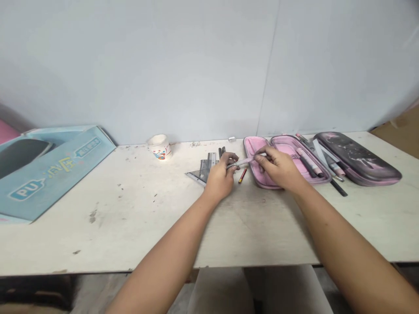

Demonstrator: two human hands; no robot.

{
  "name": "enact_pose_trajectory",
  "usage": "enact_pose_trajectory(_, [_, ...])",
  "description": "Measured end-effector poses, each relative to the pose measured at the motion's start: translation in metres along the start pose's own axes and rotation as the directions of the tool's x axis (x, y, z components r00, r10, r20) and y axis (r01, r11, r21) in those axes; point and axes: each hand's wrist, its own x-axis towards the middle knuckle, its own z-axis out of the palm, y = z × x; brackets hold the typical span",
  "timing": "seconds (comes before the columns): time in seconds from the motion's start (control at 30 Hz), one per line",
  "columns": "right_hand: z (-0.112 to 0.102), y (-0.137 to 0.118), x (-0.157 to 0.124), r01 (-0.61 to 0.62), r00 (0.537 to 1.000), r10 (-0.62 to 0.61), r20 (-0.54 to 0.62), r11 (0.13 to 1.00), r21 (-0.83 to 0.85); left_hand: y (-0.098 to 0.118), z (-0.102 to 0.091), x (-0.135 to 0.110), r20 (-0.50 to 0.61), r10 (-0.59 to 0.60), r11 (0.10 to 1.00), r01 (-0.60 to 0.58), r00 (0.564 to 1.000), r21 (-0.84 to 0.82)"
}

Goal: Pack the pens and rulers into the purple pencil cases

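Between my hands lies a slim, pale grey stick (242, 162), perhaps a pen; its exact kind is not clear. My left hand (221, 178) pinches its left end, while the fingers of my right hand (275, 166) close on its right end. Behind the right hand is an open pink pencil case (284, 147), with a pink marker (307, 158) and dark pens in its right half. Clear set squares and rulers (199, 172) lie just left of my left hand, beside dark pencils (221, 151). A short red-and-black pencil (242, 175) rests on the table between the hands.
A black-and-pink closed case (358, 159) lies at the right, with loose pens and a black stick (338, 187) beside it. A small sharpener-like block (232, 139) sits near the wall. Further left are a paper cup (159, 147) and a blue box (62, 174).
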Motion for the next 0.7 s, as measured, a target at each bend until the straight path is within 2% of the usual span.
enact_pose_trajectory(0.07, [-0.0006,0.0003,0.0002,-0.028,1.000,0.028,-0.012,0.998,-0.052,-0.0020,0.0000,0.0008,0.012,0.002,1.000,-0.001,1.000,-0.020])
enact_pose_trajectory(0.23, [-0.0019,-0.0011,0.0002,0.079,0.997,-0.080,0.018,0.994,0.073,-0.0051,-0.0003,0.0025,0.005,-0.009,0.999,0.009,1.000,-0.053])
enact_pose_trajectory(0.37, [-0.0023,-0.0011,0.0000,-0.015,1.000,0.015,-0.019,1.000,0.015,-0.0050,-0.0001,0.0027,0.005,0.011,0.999,-0.011,1.000,-0.047])
enact_pose_trajectory(0.5, [-0.0018,0.0021,0.0008,0.073,0.997,-0.072,-0.016,0.992,0.105,-0.0030,-0.0001,0.0022,-0.017,0.000,0.999,-0.001,1.000,-0.041])
enact_pose_trajectory(0.63, [-0.0015,0.0026,0.0006,-0.004,0.996,-0.001,-0.086,0.998,-0.062,-0.0037,-0.0001,0.0033,-0.018,0.013,0.998,-0.014,1.000,-0.059])
enact_pose_trajectory(0.7, [-0.0016,0.0015,0.0009,0.019,0.996,-0.023,-0.091,0.999,-0.051,-0.0061,-0.0001,0.0048,-0.016,-0.002,0.997,0.001,1.000,-0.072])
